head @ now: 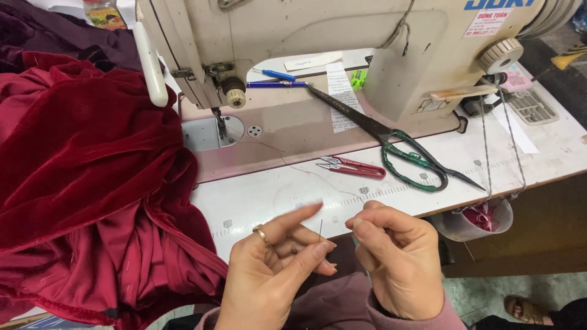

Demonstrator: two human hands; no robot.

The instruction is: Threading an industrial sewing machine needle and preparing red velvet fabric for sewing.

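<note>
Both hands work over a white sewing table [269, 201] carrying red velvet [85, 177] and scissors [391, 143]. The left hand [275, 269] pinches a needle [321, 230]; the right hand [397, 263] pinches thread, too fine to see.

Single head cam, looking down & fwd from above the lap, close on both hands, sewing machine [342, 55] across top of frame.

Deep red velvet cloth [85, 177] fills nine o'clock. Cream sewing machine [318, 36] at twelve. Red thread snips [353, 166], green-handled black scissors [397, 150], blue pens [275, 79] on the white worktop [263, 195].
</note>
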